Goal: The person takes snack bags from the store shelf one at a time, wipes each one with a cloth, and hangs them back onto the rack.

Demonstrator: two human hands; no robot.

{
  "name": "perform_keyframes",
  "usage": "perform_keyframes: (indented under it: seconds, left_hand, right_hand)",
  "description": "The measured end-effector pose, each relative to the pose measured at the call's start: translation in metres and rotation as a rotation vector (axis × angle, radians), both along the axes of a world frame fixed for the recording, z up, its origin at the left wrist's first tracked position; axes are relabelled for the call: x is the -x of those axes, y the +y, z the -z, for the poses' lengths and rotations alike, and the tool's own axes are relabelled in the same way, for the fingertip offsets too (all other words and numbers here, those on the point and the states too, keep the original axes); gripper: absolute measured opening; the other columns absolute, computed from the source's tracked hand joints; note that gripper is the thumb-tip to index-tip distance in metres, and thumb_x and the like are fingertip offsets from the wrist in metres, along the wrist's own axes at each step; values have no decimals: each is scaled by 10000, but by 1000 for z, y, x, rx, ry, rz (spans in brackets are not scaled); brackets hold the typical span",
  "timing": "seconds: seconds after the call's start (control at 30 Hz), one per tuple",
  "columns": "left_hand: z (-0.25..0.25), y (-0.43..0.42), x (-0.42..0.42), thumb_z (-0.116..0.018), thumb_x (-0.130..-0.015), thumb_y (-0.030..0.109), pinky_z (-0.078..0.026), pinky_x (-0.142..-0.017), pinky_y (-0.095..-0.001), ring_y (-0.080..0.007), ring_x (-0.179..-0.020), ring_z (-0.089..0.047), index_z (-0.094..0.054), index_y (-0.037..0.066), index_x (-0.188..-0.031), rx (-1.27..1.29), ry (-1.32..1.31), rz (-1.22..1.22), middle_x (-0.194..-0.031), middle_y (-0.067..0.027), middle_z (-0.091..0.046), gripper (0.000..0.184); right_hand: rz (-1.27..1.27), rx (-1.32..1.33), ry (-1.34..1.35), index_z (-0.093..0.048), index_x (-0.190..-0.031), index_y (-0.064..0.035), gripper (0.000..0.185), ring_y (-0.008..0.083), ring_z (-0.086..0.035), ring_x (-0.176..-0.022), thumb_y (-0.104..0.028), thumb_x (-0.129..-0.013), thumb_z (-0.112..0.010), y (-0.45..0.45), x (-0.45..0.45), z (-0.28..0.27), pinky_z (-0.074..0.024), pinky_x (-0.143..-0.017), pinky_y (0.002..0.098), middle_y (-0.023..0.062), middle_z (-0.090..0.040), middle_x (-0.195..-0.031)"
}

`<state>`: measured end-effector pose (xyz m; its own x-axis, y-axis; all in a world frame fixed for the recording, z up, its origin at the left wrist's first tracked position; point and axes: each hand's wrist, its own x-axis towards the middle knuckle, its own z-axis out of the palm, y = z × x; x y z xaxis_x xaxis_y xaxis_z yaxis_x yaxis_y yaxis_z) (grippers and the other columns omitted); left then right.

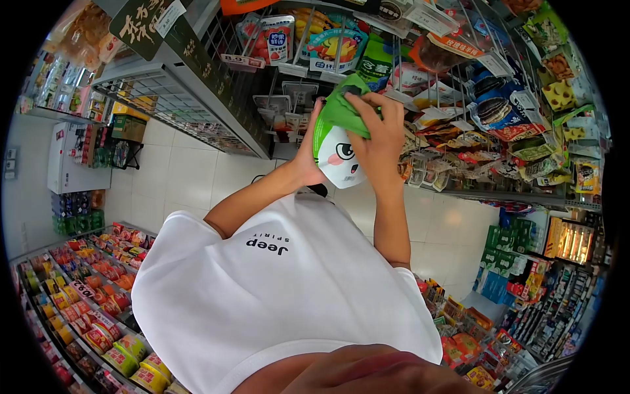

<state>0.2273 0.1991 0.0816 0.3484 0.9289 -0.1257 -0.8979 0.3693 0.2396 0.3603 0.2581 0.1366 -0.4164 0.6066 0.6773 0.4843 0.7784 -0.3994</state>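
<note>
In front of my chest, my left hand (310, 151) is closed around the left side of a white and green snack bag (342, 172) printed with a cartoon face. My right hand (382, 128) presses a crumpled green cloth (348, 113) against the upper front of that bag. The right fingers are bent over the cloth, and the bag's top part is covered by it. Just beyond the hands hang packaged snacks, among them a green pouch (375, 64) and a blue and white fruit snack pouch (336, 49).
A wire snack rack (453, 85) rises ahead and to the right. The grey end of a shelf (197, 85) stands to the left. Cup-food shelves (85, 308) are behind on the left, and more packaged goods (472, 335) are behind on the right. Pale tiles (190, 171) cover the floor.
</note>
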Motion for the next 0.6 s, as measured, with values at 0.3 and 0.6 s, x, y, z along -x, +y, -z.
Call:
perform_keyframes:
  seconds: [0.3,0.6]
  left_hand:
    - [15,5,9,-358,-966,802,-403,-1151,-511,-295,-1345,-538,-503,186,-1476,-23,-157,3,-1477,-107,-532,813]
    - [-10,8,19,-326,-986,775,-444,-1128,-521,-374,-1316,-561,-452,110,-1528,-77,-96,-116,-1490,-192,-526,867]
  right_hand:
    - [-44,-9,-22,-783,-1072,-224,437,278,-578,-965,-127,-646,-788,-15,5,2,-534,-788,390,6,-648,-1068]
    - [-217,-18,-116,-787,-1074,-241,459,254,-587,-960,-108,-635,-780,-40,-8,21,-520,-796,377,10,-644,-1040]
